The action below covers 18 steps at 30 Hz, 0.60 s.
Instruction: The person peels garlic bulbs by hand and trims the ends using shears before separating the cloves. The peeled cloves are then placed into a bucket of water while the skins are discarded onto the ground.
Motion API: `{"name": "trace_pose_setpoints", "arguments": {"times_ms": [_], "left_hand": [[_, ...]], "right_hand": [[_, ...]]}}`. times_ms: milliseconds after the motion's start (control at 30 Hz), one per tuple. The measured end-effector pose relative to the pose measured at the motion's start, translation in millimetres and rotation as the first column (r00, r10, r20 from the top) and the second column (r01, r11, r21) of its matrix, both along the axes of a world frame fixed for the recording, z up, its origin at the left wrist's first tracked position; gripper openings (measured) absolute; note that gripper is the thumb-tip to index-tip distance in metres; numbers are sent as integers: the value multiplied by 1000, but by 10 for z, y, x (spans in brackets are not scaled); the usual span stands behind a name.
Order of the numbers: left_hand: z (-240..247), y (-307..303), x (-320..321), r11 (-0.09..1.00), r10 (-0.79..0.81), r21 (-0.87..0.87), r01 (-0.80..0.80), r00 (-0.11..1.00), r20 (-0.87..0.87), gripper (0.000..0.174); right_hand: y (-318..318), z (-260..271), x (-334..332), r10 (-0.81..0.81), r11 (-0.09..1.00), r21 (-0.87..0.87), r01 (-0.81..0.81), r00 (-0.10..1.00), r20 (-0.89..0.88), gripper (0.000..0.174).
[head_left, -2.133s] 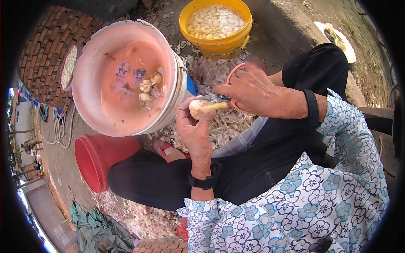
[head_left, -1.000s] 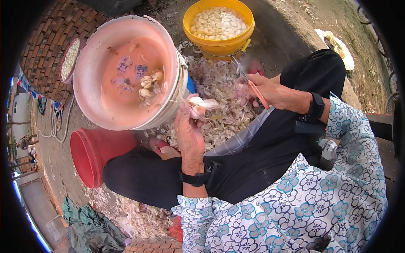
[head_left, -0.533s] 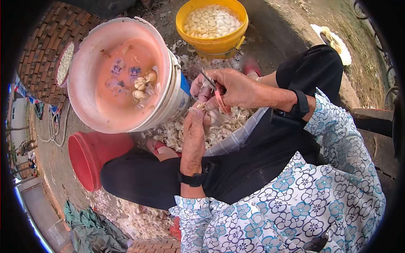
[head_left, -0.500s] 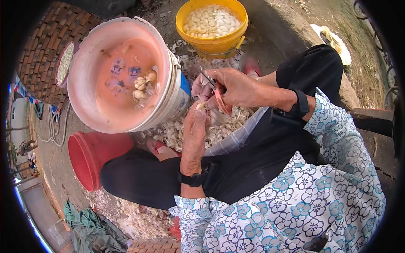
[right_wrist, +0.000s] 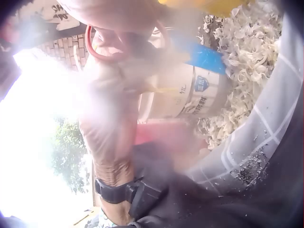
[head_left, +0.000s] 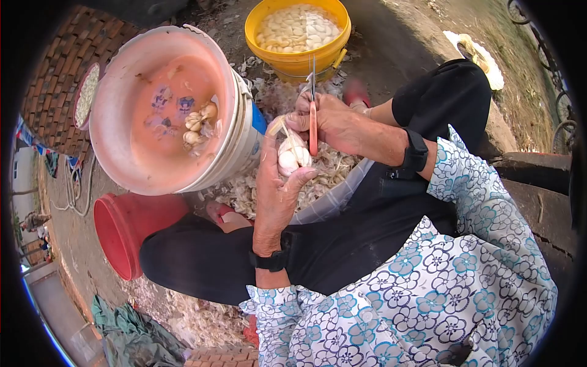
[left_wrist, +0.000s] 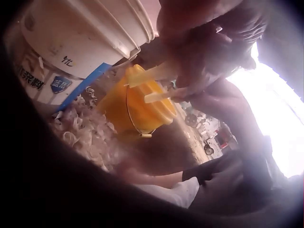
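Observation:
In the head view a garlic bulb [head_left: 295,158] with pale, pinkish-white skin rests in my left hand [head_left: 269,192], whose thumb and fingers curl round it. A thin strip [head_left: 278,125] stands up from the bulb's far side toward my right hand [head_left: 342,125]. That hand grips a pair of scissors [head_left: 313,125] by its orange handles, blades pointing away from the body. Its thumb and fingertips are right at the strip, close beside the left fingers. In the right wrist view an orange scissor loop [right_wrist: 90,47] shows under the blurred hand.
A pinkish bucket [head_left: 107,153] with several garlic bulbs [head_left: 199,125] stands at left. Beyond the hands is a yellow bucket [head_left: 293,61] of peeled cloves in liquid. A red bucket [head_left: 119,238] lies tipped by the knee. Garlic skins [head_left: 238,196] litter the ground below.
Earlier the scissor blades were at the bulb's thick stem. The right hand then drew away with the scissors and came back to the bulb; the scissors have since turned to point away from the body.

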State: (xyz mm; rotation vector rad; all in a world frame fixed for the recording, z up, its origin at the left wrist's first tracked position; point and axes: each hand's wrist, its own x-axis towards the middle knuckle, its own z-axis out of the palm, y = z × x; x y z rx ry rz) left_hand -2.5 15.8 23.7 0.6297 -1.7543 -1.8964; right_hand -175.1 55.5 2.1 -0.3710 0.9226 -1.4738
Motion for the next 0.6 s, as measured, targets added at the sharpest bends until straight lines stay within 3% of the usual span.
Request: {"name": "trace_pose_setpoints", "arguments": {"times_ms": [33, 100, 167, 267, 300, 333, 400, 467, 500, 533, 567, 600], "left_hand": [[29, 14, -11, 1000, -2, 3, 2, 1000, 0, 81], [71, 37, -13, 981, 6, 192, 18, 992, -125, 85], [62, 44, -8, 978, 35, 207, 0, 985, -168, 84], [-74, 12, 73, 953, 73, 304, -8, 977, -201, 75], [-74, -23, 96, 862, 103, 505, 51, 956, -273, 69], [-78, -44, 101, 728, 150, 674, 127, 930, -336, 63], [-116, -39, 92, 683, 238, 727, 72, 919, -314, 58], [-182, -85, 116, 634, 325, 773, 16, 901, -286, 53], [-241, -134, 152, 633, 326, 774, 31, 896, -302, 51], [-276, -164, 176, 632, 326, 774, 46, 890, -318, 50], [-301, -179, 191, 634, 326, 772, 45, 890, -320, 50], [-310, -196, 204, 624, 407, 781, -26, 864, -297, 50]], "right_hand": [[-33, -39, -51, -51, 999, 7, 51, 999, 6, 30], [-43, -120, -115, -42, 999, 20, 42, 999, 8, 31], [-64, -189, -156, -3, 1000, -2, 3, 978, -209, 31], [-71, -207, -137, -59, 997, 36, 66, 984, -168, 32], [-84, -219, -129, -60, 997, 37, 67, 984, -166, 32], [-114, -234, -123, -71, 991, 92, 99, 959, -274, 31], [-144, -264, -138, -71, 981, 142, 134, 922, -380, 30], [-154, -280, -178, 146, 977, 212, -24, 803, -578, 20], [-117, -189, -179, 146, 977, 210, -27, 803, -578, 20], [-56, -19, -182, 226, 973, 217, -74, 467, -855, 16], [-7, 73, -201, 246, 964, 241, -113, 39, -968, 15], [22, 56, -269, 247, 949, 279, -147, -204, -947, 25]]}}
